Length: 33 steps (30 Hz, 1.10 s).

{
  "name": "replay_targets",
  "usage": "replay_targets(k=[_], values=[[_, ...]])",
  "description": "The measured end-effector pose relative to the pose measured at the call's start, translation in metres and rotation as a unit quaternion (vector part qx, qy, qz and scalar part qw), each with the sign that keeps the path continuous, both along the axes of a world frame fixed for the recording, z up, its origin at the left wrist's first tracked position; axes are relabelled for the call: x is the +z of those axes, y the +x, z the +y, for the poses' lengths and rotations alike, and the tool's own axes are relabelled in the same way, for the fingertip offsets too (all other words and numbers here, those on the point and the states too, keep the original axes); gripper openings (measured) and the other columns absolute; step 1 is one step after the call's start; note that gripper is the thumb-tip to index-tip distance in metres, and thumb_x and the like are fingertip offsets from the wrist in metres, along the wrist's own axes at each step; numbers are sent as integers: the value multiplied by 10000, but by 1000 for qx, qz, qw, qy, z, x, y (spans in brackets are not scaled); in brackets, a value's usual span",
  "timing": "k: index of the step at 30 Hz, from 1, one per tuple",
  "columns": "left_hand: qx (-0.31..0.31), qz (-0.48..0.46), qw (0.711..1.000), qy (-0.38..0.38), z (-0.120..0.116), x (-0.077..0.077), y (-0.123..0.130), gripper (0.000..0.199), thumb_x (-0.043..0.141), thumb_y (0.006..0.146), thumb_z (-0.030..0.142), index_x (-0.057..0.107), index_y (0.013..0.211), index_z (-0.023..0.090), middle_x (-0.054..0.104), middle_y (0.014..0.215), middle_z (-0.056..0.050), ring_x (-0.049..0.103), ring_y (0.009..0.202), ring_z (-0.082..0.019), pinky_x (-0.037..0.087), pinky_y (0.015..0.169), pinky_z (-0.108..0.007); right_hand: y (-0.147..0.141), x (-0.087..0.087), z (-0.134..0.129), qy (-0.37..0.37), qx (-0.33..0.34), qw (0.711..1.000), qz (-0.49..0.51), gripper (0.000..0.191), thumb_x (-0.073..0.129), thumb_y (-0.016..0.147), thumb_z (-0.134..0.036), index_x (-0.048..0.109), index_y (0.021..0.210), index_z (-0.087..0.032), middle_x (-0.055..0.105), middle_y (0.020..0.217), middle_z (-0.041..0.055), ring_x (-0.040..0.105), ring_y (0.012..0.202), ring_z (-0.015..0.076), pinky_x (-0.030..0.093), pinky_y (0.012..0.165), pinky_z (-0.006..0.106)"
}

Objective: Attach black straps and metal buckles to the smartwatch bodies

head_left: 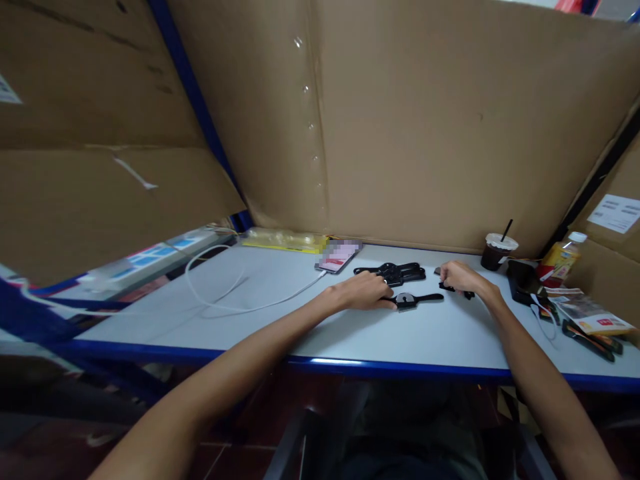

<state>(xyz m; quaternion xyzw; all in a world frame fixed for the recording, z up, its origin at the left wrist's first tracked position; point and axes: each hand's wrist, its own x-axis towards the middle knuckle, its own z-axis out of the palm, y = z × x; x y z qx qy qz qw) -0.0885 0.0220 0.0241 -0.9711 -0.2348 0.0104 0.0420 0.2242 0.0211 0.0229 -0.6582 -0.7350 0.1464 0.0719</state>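
Note:
My left hand (367, 291) is closed around one handle of a black spokeshave (429, 298), whose grey metal plate faces up in its middle. Its other handle points to the right, just above the tabletop or resting on it; I cannot tell which. Behind that hand lies a group of similar black spokeshaves (400, 273). To the right, my right hand (457, 275) has its fingers bent together over small dark pieces (468, 294) on the table. What those fingers grip is mostly hidden.
A phone (340, 257) on a white cable lies behind my left hand, beside a clear plastic package (285, 240). At the right stand a dark drink cup (496, 252) and a bottle (561, 260), with a packet (590, 310) and dark tools nearby. Cardboard walls surround the white table (240, 330).

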Motion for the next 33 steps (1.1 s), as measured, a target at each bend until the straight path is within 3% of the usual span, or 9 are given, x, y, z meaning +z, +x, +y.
replay_targets(k=[3,7,9,16,20,24,29,33], values=[[11,-4,1000,-26,6,1,-8,361,598,1003,476,721,804,202,694,712,-42,611,604,-171,353,611,-288,3,2,-3,10,-14,999,-34,188,592,776,-105,727,899,-149,733,794,76,557,434,116,385,479,245],[24,10,999,-27,8,1,-9,359,596,1005,478,718,810,203,702,731,-45,635,639,-182,363,628,-282,-7,9,-8,91,-21,991,-91,195,630,787,-115,764,918,-167,764,931,114,690,767,198,407,622,257],[19,5,1000,-24,6,1,-6,375,566,1023,480,715,822,201,706,748,-48,644,655,-184,373,637,-280,-18,12,-10,123,-11,990,-65,182,647,821,-153,781,938,-190,774,966,98,691,870,207,403,667,258],[4,-17,1000,3,-1,-6,5,408,508,1053,496,690,860,186,720,846,-66,675,741,-210,349,623,-279,-59,0,-15,52,130,985,96,150,755,805,-332,794,899,-222,750,819,17,636,725,166,380,635,259],[-3,-15,1000,4,-3,-9,8,411,492,1059,499,702,893,189,713,870,-63,671,741,-204,329,601,-278,-62,-14,-9,-50,175,964,194,178,794,744,-348,750,795,-183,689,695,-6,584,662,147,389,617,251],[-15,-26,1000,2,-2,-12,10,410,486,1061,508,707,918,193,706,867,-61,662,727,-196,331,603,-277,-57,-20,-3,-100,194,944,247,226,788,717,-382,705,709,-171,657,656,-13,524,626,132,367,602,249],[-27,-40,999,-4,-1,-14,10,391,498,1058,494,690,908,188,692,833,-58,654,705,-189,354,617,-277,-56,-20,0,-87,176,945,262,211,725,744,-364,662,684,-172,601,624,-32,495,614,119,355,612,247],[-13,-10,1000,-17,-5,-2,5,333,532,1045,435,676,852,204,701,807,-51,664,714,-204,360,617,-280,-53,-16,3,9,122,944,307,192,681,771,-364,665,748,-174,631,694,-11,544,675,132,393,650,250]])
